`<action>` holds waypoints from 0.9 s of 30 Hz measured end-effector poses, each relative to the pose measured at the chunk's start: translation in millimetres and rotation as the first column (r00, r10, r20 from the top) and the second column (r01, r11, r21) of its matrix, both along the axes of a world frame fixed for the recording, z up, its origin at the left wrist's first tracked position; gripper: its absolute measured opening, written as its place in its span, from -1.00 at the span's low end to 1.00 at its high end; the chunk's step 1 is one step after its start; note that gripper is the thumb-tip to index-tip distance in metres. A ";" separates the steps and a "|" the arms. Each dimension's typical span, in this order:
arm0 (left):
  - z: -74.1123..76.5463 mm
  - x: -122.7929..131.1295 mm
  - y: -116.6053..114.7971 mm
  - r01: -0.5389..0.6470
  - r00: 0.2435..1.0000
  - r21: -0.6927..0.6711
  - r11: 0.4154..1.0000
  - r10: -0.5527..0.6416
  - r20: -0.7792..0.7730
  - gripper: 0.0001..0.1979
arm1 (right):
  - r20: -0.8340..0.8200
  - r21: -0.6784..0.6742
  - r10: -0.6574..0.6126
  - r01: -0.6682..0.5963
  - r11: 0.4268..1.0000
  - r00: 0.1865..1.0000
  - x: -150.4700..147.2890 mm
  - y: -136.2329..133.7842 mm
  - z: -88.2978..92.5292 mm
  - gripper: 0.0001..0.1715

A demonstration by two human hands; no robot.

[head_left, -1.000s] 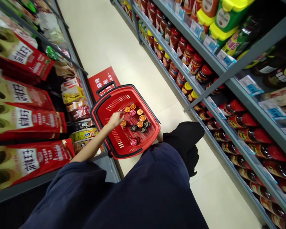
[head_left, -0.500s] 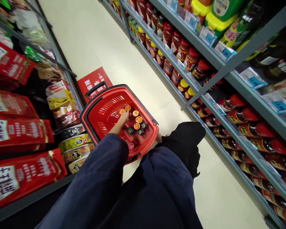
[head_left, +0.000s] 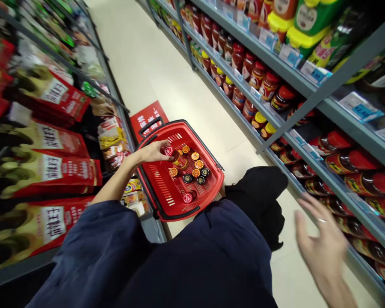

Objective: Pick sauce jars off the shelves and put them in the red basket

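A red shopping basket with a black rim stands on the floor in front of me. Over its far left side, my left hand has its fingers around a red-lidded jar. Several jars with orange-patterned lids and black lids stand upright inside, along with another red-lidded jar near the close edge. Off to the right, my right hand, blurred and wearing a ring, is held with its fingers apart and nothing in it, close to the lower shelf of jars.
On the right, a grey shelf unit carries rows of sauce jars and bottles. Red snack bags and small packets fill the left shelf. A red floor sign lies beyond the basket on pale tiles.
My left hand has drawn back leftward and now grips a red-lidded jar above the basket. My right hand has come into view at the right. The view has shifted left.
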State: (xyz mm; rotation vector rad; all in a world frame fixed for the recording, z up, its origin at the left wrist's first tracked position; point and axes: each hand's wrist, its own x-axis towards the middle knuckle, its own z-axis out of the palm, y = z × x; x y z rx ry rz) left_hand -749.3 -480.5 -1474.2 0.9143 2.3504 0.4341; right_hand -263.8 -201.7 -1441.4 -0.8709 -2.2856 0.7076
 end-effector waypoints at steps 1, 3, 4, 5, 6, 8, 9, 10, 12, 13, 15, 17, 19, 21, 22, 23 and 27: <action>26.8 8.9 0.8 0.048 0.999 0.037 0.998 -0.049 0.018 -0.52 | -0.055 -0.068 0.106 -0.109 0.992 0.993 -20.1 -11.0 -12.8 -0.60; 74.2 32.0 9.9 0.139 0.990 0.076 0.987 -0.141 0.016 -0.58 | -0.151 -0.237 0.271 -0.301 0.924 0.951 -59.7 -37.9 -29.3 -0.60; 94.0 45.7 16.9 0.179 0.984 0.084 0.980 -0.180 0.003 -0.60 | -0.194 -0.320 0.321 -0.369 0.872 0.927 -77.5 -52.5 -32.9 -0.59; 111.0 60.4 24.3 0.213 0.977 0.089 0.973 -0.212 -0.019 -0.60 | -0.232 -0.394 0.366 -0.431 0.812 0.901 -93.0 -66.9 -34.0 -0.56; 125.3 75.6 31.5 0.245 0.969 0.090 0.965 -0.242 -0.043 -0.59 | -0.274 -0.453 0.400 -0.484 0.748 0.875 -105.7 -80.3 -33.3 -0.49; 145.9 105.3 42.0 0.318 0.946 0.092 0.944 -0.310 -0.092 -0.54 | -0.347 -0.515 0.454 -0.571 0.639 0.821 -121.4 -101.4 -30.2 -0.26; 152.2 118.4 44.5 0.358 0.930 0.092 0.929 -0.347 -0.118 -0.53 | -0.358 -0.513 0.473 -0.593 0.620 0.805 -123.7 -108.3 -29.2 -0.16; 155.6 129.3 44.9 0.397 0.913 0.093 0.913 -0.383 -0.144 -0.53 | -0.349 -0.493 0.488 -0.600 0.630 0.800 -121.8 -112.4 -29.2 -0.11; 152.6 142.7 39.7 0.453 0.881 0.086 0.888 -0.430 -0.196 -0.55 | -0.284 -0.428 0.487 -0.563 0.707 0.826 -105.4 -112.8 -33.6 -0.16; 145.9 144.9 34.7 0.455 0.875 0.072 0.888 -0.430 -0.223 -0.56 | -0.246 -0.405 0.463 -0.524 0.749 0.852 -91.2 -109.5 -38.3 -0.22; 123.2 141.3 21.2 0.405 0.888 0.037 0.914 -0.383 -0.254 -0.55 | -0.193 -0.415 0.372 -0.419 0.807 0.908 -54.0 -98.4 -52.7 -0.35; 92.6 132.2 4.8 0.285 0.919 -0.010 0.958 -0.276 -0.281 -0.54 | -0.149 -0.474 0.260 -0.300 0.828 0.954 -12.4 -85.6 -72.3 -0.42; 63.2 123.9 -12.3 0.125 0.933 -0.071 0.990 -0.141 -0.331 -0.51 | -0.104 -0.527 0.171 -0.200 0.826 0.980 23.1 -77.2 -93.5 -0.44; 44.9 121.9 -28.3 0.004 0.920 -0.133 0.991 -0.056 -0.387 -0.46 | -0.080 -0.576 0.117 -0.142 0.805 0.990 44.2 -77.7 -111.2 -0.44; 41.9 124.2 -34.9 -0.020 0.916 -0.159 0.987 -0.046 -0.400 -0.43 | -0.080 -0.602 0.105 -0.132 0.788 0.991 48.2 -81.8 -117.0 -0.44; 43.3 129.1 -40.1 -0.022 0.914 -0.176 0.984 -0.051 -0.402 -0.41 | -0.087 -0.626 0.106 -0.137 0.768 0.991 48.0 -88.1 -119.8 -0.45; 79.1 173.8 -38.6 0.088 0.932 -0.118 0.989 -0.124 -0.342 -0.36 | -0.196 -0.617 0.201 -0.280 0.736 0.960 24.2 -126.9 -98.5 -0.49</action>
